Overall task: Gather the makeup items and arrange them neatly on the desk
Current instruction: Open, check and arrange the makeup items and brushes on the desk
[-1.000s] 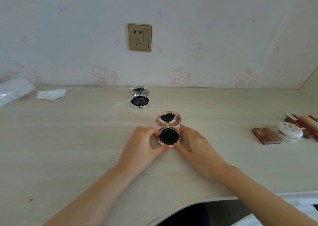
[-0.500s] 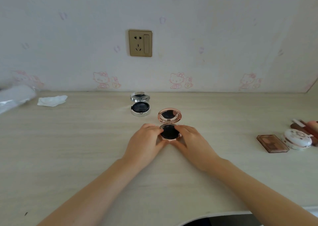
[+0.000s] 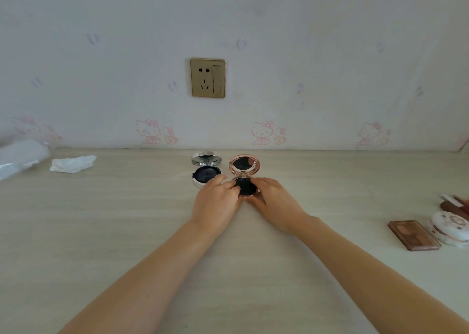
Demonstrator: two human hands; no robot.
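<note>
Lining up compacts, frame centre.
I'm seeing both hands, left hand [image 3: 218, 201] and right hand [image 3: 275, 201], gripping the rose-gold compact [image 3: 245, 178], now slid beside the silver compact [image 3: 206, 171]; pair nearly aligned.

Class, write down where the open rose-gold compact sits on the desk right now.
In the head view, the rose-gold compact sits mid-desk near the wall, below the socket, beside the silver compact on its left, held between both hands.
</note>
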